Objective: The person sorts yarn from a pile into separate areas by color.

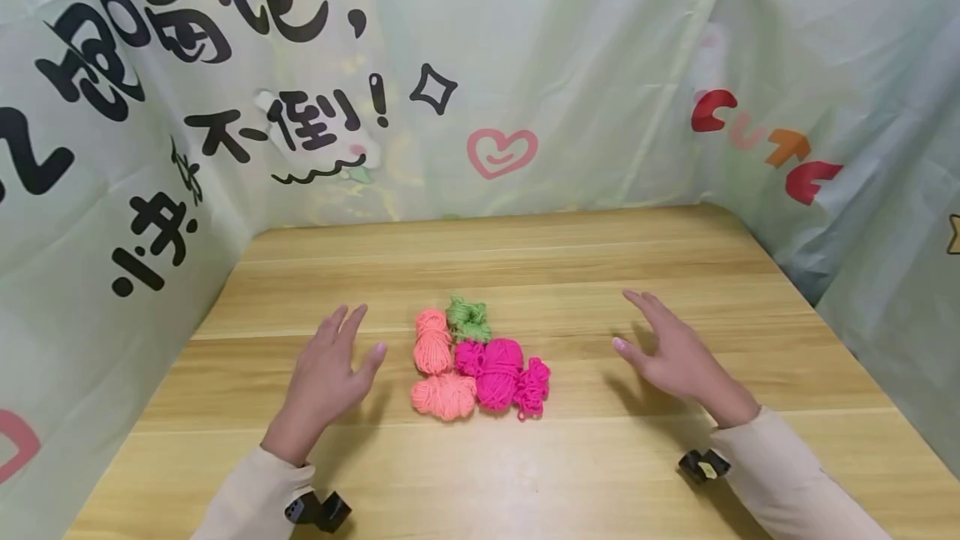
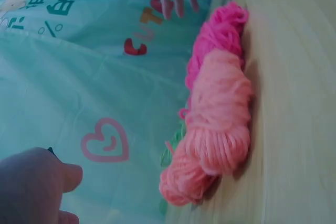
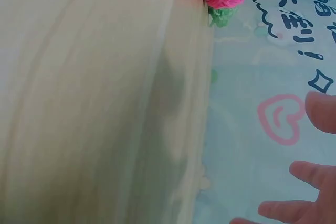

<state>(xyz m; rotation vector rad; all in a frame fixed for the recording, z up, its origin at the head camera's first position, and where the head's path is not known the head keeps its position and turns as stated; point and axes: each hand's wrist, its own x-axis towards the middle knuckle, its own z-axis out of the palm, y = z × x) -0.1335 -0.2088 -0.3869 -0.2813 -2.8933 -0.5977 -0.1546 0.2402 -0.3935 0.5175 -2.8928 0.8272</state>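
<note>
Several small yarn bundles lie grouped mid-table in the head view. An upright coral yarn skein (image 1: 432, 342) is at the group's left, and a second coral yarn skein (image 1: 444, 396) lies crosswise below it. Behind them sits a green yarn bundle (image 1: 468, 320). A magenta yarn skein (image 1: 500, 375) has smaller magenta bundles on both sides, the right one (image 1: 532, 389) looser. My left hand (image 1: 327, 377) hovers left of the group, fingers extended and holding nothing. To the right, farther off, my right hand (image 1: 677, 354) is held above the table with spread fingers, touching nothing.
The wooden table (image 1: 637, 457) is enclosed at the back and sides by pale printed cloth (image 1: 570, 90). Small black cameras are strapped at the left wrist (image 1: 318, 511) and right wrist (image 1: 703, 466).
</note>
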